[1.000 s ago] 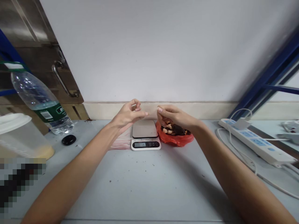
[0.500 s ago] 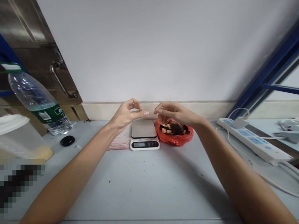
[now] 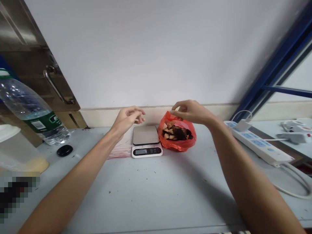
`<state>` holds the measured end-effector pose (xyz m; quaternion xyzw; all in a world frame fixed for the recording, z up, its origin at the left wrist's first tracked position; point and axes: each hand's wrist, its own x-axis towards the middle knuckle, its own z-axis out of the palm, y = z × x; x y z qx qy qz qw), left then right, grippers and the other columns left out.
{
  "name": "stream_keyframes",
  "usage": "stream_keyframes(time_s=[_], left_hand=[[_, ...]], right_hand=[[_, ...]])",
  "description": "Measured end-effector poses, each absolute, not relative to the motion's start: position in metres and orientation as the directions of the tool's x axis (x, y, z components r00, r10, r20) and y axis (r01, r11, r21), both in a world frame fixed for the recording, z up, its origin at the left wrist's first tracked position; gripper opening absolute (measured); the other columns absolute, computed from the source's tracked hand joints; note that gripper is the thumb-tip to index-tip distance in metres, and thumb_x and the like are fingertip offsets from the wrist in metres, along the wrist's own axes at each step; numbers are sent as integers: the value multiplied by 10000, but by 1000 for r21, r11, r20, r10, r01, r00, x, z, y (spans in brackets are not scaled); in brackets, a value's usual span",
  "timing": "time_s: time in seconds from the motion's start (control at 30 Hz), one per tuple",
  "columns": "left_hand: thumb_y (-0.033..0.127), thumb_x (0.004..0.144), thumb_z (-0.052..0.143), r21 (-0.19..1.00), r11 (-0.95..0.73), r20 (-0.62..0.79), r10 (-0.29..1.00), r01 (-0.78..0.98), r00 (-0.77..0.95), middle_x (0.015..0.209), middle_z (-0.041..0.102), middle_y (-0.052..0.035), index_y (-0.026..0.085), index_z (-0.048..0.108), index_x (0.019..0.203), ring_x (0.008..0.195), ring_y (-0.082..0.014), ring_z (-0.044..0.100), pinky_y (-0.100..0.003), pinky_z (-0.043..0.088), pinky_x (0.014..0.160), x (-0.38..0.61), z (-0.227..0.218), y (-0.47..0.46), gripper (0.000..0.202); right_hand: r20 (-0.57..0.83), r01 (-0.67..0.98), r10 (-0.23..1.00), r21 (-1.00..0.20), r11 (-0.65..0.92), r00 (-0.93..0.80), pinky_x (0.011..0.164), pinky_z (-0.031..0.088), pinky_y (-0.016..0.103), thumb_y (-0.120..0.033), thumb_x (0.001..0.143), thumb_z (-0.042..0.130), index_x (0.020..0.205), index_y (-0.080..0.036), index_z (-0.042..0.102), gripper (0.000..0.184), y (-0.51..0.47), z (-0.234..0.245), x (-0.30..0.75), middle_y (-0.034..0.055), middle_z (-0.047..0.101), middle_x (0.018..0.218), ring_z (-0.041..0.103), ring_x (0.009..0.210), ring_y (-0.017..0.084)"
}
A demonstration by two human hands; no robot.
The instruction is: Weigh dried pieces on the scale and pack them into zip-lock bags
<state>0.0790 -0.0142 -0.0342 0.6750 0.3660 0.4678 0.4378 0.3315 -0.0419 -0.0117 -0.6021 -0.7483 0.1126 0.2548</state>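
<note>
My left hand (image 3: pixel 129 119) hovers above the left side of a small digital kitchen scale (image 3: pixel 145 135), fingers loosely bent and apart, with nothing seen in it. The scale's plate is bare and its display is lit. Beside it on the right sits a red plastic bag (image 3: pixel 179 146) with its mouth open. Dark-and-pale dried pieces (image 3: pixel 176 132), of a kind I cannot make out, lie inside. My right hand (image 3: pixel 188 112) is at the bag's back rim, thumb and fingers closed on the raised plastic. Thin pinkish plastic (image 3: pixel 119 152) lies left of the scale.
At the left stand a water bottle (image 3: pixel 41 120) and a cloudy plastic container (image 3: pixel 19 149), with a black round object (image 3: pixel 64 150) near them. A white power strip (image 3: pixel 260 143) with cables lies at the right. The wall (image 3: pixel 146 58) rises behind the table.
My right hand has moved right and taken the bag's rim, which now stands higher and wider. My left hand has drawn back left. The view has shifted slightly right.
</note>
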Motion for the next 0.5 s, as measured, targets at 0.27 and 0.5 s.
stream_keyframes(time_s=[0.27,0.5], left_hand=[[410,781,733,844,-481,297,787,237,540,741,708,-54,193,720,762,751,-191,648,-298,478,708,76,-37,-5,218],[421,723,744,540,-541,74,794,645,604,961,759,-67,246,750,931,903,-264,682,-306,462,772,47,-32,3,272]], right_hand=[[-168,922,950,-335,196,-263,531,443,313,-354,507,878,886,-266,745,411,-42,-18,344,47,736,877,640,679,223],[-137,938,963,-295,183,-231,452,395,283,-393,622,826,741,-248,689,232,-30,-33,335,40,688,739,571,545,166]])
